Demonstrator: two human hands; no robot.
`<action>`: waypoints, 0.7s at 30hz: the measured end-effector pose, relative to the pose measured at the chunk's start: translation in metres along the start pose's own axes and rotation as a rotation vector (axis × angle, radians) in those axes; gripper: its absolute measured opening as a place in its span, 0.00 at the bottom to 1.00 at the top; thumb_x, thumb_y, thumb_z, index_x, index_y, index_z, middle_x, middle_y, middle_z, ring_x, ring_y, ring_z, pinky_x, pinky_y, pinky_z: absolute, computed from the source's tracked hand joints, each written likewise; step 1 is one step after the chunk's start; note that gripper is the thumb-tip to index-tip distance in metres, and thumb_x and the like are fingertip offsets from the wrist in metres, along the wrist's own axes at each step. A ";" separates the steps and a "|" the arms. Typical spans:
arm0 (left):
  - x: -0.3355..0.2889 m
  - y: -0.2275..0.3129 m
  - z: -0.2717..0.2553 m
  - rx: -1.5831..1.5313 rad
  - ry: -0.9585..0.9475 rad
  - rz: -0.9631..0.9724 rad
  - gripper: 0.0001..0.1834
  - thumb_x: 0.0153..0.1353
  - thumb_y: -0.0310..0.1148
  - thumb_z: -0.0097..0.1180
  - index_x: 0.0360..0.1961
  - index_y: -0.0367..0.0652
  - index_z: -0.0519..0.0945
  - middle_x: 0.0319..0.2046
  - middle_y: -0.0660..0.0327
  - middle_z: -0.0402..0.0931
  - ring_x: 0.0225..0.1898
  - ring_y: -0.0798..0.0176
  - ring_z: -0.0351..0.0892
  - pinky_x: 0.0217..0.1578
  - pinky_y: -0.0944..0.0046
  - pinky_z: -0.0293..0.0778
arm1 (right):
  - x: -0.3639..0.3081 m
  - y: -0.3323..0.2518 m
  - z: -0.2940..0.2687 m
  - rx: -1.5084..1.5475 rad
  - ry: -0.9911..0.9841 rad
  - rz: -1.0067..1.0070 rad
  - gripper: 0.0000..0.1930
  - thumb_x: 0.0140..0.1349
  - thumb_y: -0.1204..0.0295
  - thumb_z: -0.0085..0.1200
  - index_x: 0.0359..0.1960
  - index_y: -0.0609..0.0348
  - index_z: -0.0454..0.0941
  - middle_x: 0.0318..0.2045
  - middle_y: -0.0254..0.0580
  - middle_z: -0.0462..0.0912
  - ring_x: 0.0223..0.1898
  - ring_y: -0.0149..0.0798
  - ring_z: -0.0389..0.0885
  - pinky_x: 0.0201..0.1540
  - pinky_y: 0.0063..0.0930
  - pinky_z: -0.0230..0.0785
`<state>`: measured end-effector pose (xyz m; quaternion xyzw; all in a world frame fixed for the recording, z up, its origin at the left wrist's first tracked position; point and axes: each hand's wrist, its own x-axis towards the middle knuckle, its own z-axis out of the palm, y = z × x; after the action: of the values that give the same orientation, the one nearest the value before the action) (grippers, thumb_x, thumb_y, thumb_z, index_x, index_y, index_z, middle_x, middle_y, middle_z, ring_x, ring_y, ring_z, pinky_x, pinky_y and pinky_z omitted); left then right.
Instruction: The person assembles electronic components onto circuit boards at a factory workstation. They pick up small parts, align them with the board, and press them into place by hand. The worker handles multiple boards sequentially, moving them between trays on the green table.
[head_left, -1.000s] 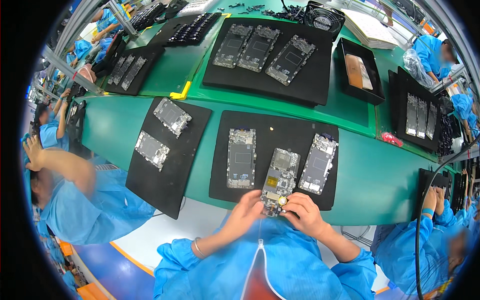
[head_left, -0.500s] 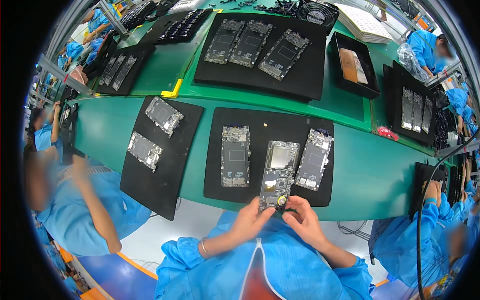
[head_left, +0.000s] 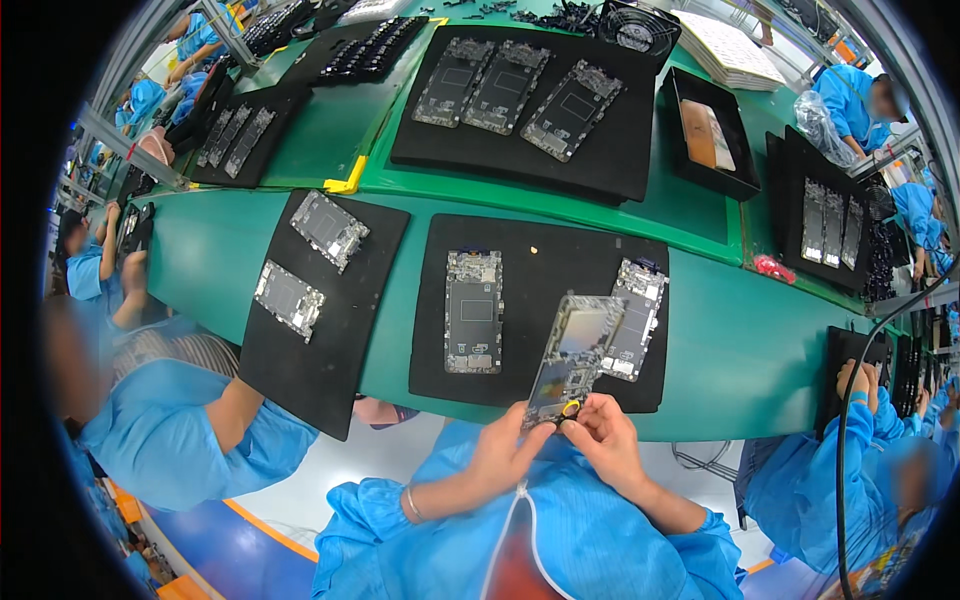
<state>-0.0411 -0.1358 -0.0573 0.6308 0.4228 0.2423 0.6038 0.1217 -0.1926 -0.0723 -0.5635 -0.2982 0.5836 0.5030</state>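
Observation:
A long circuit board [head_left: 572, 365] is held up and tilted over the front edge of the black mat [head_left: 530, 225]. My left hand [head_left: 500, 448] grips its lower left corner between thumb and fingers. My right hand [head_left: 606, 440] is pinched at the lower right end, beside a small round part with a yellow rim [head_left: 571, 408]. A silvery square covers much of the board's upper half. Behind it, a second circuit board [head_left: 636, 320] lies on the mat, partly hidden. Another circuit board [head_left: 473, 312] lies flat at the mat's left side.
Two boards rest on a black mat [head_left: 350, 300] to the left, beside a co-worker in blue [head_left: 190, 420]. Farther back are a black mat [head_left: 620, 165] with three boards, an open black box [head_left: 710, 135] and a fan [head_left: 640, 28]. A black cable [head_left: 838, 470] hangs at right.
The held board has tipped up and turned clockwise, now covering part of the right-hand board. My right fingers have closed in at its lower end. The left co-worker's arm has lowered.

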 end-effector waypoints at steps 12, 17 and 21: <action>0.003 -0.003 -0.002 -0.010 0.011 0.021 0.17 0.62 0.31 0.53 0.48 0.33 0.69 0.38 0.55 0.77 0.36 0.69 0.77 0.36 0.70 0.74 | 0.008 -0.004 -0.006 -0.083 -0.069 -0.024 0.17 0.58 0.78 0.55 0.49 0.64 0.66 0.39 0.38 0.79 0.41 0.26 0.76 0.45 0.21 0.71; 0.002 0.000 0.000 -0.056 0.044 0.014 0.15 0.63 0.34 0.51 0.45 0.33 0.70 0.37 0.49 0.78 0.40 0.55 0.80 0.40 0.62 0.74 | 0.006 -0.008 -0.002 -0.031 -0.071 0.043 0.17 0.58 0.79 0.54 0.48 0.65 0.66 0.39 0.39 0.78 0.42 0.26 0.77 0.46 0.22 0.71; -0.001 -0.002 0.004 -0.079 0.084 -0.037 0.15 0.63 0.32 0.51 0.46 0.32 0.70 0.37 0.50 0.78 0.39 0.60 0.80 0.40 0.64 0.74 | 0.006 -0.011 0.001 -0.019 -0.060 0.050 0.16 0.59 0.79 0.53 0.48 0.66 0.66 0.39 0.39 0.78 0.42 0.27 0.78 0.46 0.22 0.71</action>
<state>-0.0388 -0.1393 -0.0599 0.5878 0.4496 0.2738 0.6144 0.1246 -0.1830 -0.0645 -0.5579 -0.3044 0.6097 0.4737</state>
